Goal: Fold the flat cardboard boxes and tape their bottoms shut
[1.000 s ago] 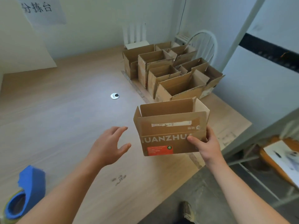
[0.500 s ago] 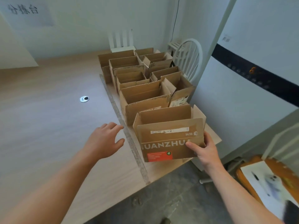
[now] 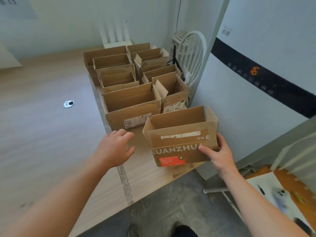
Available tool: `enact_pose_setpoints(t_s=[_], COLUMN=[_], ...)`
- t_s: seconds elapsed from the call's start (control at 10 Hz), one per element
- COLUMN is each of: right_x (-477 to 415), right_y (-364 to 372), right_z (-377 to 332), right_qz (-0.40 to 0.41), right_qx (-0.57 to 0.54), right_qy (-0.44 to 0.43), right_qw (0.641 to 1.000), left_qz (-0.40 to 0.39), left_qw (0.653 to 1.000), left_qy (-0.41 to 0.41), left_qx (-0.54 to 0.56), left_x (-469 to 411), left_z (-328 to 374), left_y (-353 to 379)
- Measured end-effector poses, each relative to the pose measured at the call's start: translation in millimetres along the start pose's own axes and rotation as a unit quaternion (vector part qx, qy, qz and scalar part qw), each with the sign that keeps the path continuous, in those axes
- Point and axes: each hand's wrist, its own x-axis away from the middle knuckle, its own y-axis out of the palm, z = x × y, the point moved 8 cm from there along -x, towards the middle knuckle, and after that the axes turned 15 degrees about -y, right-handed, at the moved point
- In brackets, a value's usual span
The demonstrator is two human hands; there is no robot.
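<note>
Box (image 3: 179,142), gripped by right hand (image 3: 220,158), has neared folded boxes (image 3: 133,108).

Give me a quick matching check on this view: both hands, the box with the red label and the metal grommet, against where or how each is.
1. left hand
2. right hand
3. box with the red label
4. metal grommet

A. set in the table, left of the other boxes
B. open, holding nothing
C. grips the labelled box's right end
D. upright, top open, nearest the table edge

Pairs: 1-B, 2-C, 3-D, 4-A.
</note>
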Motion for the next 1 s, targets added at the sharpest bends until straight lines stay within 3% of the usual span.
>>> enact_pose_setpoints(t_s=[0.4,0.8,1.0], right_x=[-105,-126,-103], right_y=[-10,-10,-23], right_z=[55,92,77], right_qz=[-0.168,-0.179,-0.122], right_qx=[0.008,0.058,0.117], right_qy=[-0.009,0.027,0.038], right_qw=[0.986,0.982,0.985], left_qz=[0.003,-0.04,-0.035], left_qw=[0.985,0.959,0.96], left_qy=[-0.168,-0.267,-0.268], left_qx=[0.045,0.081,0.08], left_x=[6,46,61], left_z=[47,57,56], left_y=[18,29,27])
